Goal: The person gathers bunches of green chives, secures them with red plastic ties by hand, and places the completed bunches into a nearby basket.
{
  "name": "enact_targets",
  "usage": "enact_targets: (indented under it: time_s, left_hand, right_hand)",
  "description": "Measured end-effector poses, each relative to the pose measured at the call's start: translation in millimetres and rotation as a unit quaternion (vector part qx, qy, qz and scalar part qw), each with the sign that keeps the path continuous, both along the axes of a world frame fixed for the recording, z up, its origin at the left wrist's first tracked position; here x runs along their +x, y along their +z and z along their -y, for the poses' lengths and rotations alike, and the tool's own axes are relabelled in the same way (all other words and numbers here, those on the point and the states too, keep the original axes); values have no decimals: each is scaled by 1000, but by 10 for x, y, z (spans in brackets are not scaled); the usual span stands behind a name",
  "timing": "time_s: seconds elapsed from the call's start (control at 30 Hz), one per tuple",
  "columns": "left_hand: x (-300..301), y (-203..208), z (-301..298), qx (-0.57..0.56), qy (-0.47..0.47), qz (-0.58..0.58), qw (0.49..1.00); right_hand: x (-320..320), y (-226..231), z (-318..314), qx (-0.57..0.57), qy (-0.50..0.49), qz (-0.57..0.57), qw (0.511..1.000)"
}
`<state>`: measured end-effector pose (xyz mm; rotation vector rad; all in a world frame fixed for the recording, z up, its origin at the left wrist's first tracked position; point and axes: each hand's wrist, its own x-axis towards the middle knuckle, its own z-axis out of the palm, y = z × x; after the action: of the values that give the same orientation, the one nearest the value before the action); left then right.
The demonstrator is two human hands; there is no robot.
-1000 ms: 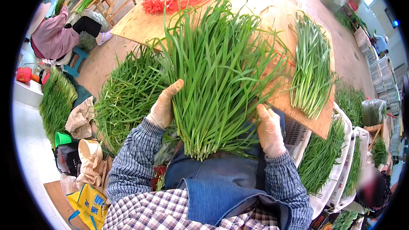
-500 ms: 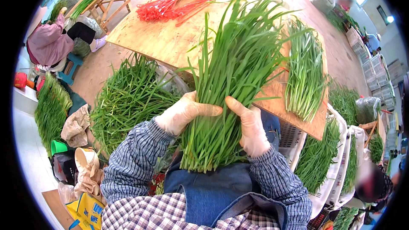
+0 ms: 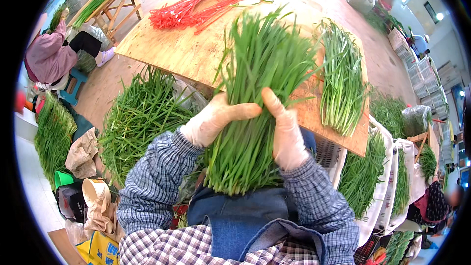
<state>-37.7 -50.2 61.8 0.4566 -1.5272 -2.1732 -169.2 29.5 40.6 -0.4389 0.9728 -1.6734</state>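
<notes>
Between my two gloved hands stands a thick bunch of green garlic chives (image 3: pixel 245 152), cut ends down against my denim apron (image 3: pixel 240 207) and leaf tips fanning up over the table edge. My left hand (image 3: pixel 216 118) wraps its left side, thumb laid across the front. From the right, my right hand (image 3: pixel 284 132) grips the same bunch, thumb pointing up along the leaves. The fingers behind the bunch are hidden. Another bunch of chives (image 3: pixel 342 81) lies on the right part of the wooden table (image 3: pixel 181 51). Red ties (image 3: pixel 196 10) are heaped towards its far side.
A big pile of loose chives (image 3: pixel 142 122) sits at my left, below the table. White crates (image 3: pixel 375 191) of greens stand at my right. A pink-clad person (image 3: pixel 51 56) sits far left on a blue stool (image 3: pixel 73 86). A yellow bag (image 3: pixel 98 249) lies lower left.
My hands have shifted slightly up the bunch, and its leaf tops have gathered closer and blurred. The surroundings have slid a little to the left in view.
</notes>
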Motion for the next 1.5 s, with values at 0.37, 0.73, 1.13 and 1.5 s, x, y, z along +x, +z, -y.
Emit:
enact_targets:
  time_s: [0.37,0.73,1.13,1.5]
  left_hand:
    - [-513,1486,725,-367,120,-102,917]
    - [-944,743,1444,-241,128,-90,958]
    - [-988,1016,1376,-266,56,-112,956]
    - [-892,1307,1276,-392,61,-57,916]
  right_hand:
    - [-372,1831,711,-260,-34,-347,901]
    - [-892,1219,1371,-188,62,-310,930]
    - [-1140,1353,1282,-169,37,-375,911]
    - [-1052,1697,1287,-140,98,-358,918]
